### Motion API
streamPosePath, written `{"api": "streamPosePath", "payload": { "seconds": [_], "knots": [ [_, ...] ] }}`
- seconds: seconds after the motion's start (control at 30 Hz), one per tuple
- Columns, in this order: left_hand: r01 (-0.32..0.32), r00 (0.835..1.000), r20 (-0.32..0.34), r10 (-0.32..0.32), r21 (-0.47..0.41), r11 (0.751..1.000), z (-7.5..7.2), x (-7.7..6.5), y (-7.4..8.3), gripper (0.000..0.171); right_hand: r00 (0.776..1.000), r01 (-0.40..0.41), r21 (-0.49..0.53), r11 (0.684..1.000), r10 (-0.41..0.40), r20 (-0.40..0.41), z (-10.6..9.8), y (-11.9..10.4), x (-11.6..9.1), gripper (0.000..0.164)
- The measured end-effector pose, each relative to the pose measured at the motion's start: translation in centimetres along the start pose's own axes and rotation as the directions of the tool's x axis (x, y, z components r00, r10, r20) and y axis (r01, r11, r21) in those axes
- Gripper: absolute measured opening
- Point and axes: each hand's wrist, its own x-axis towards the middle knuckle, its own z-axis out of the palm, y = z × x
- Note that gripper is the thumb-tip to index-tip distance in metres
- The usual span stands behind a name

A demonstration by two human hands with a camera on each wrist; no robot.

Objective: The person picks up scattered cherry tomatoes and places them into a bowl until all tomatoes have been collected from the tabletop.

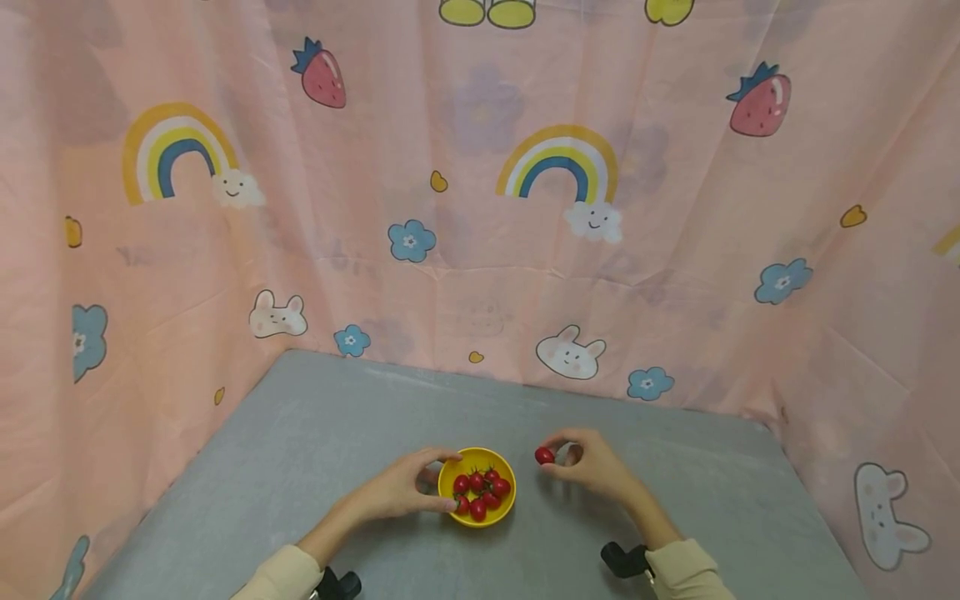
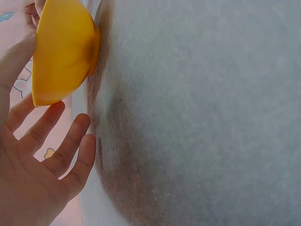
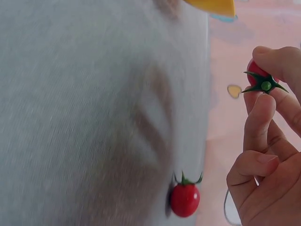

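A small yellow bowl (image 1: 444, 486) stands on the grey table with several red cherry tomatoes (image 1: 477, 508) in it. My left hand (image 1: 401, 485) holds the bowl's left side, the thumb and a finger at its rim; the left wrist view shows the other fingers spread below the bowl. To the right of the bowl, my right hand (image 1: 592, 467) pinches a cherry tomato (image 3: 257, 75) above the table, its green calyx facing the right wrist camera. One more cherry tomato (image 3: 185, 200) rests on the table in the right wrist view; the head view does not show it.
The grey table (image 1: 360, 417) reaches back to a pink curtain (image 1: 480, 283) printed with rainbows, rabbits and flowers, which also hangs along both sides. A black wrist device (image 1: 624, 560) sits by the right cuff, and another (image 1: 337, 583) by the left.
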Motion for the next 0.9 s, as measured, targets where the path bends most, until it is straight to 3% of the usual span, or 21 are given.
{"api": "streamPosePath", "payload": {
  "seconds": [0.9],
  "knots": [
    [0.015, 1.0, -0.008, -0.015, 0.029, 0.999, -0.1, -0.1, 0.1, 0.065, 0.989, 0.123, 0.011, 0.992, -0.123, 0.081, 4.0, -3.7, 3.8, 0.019]
  ]
}}
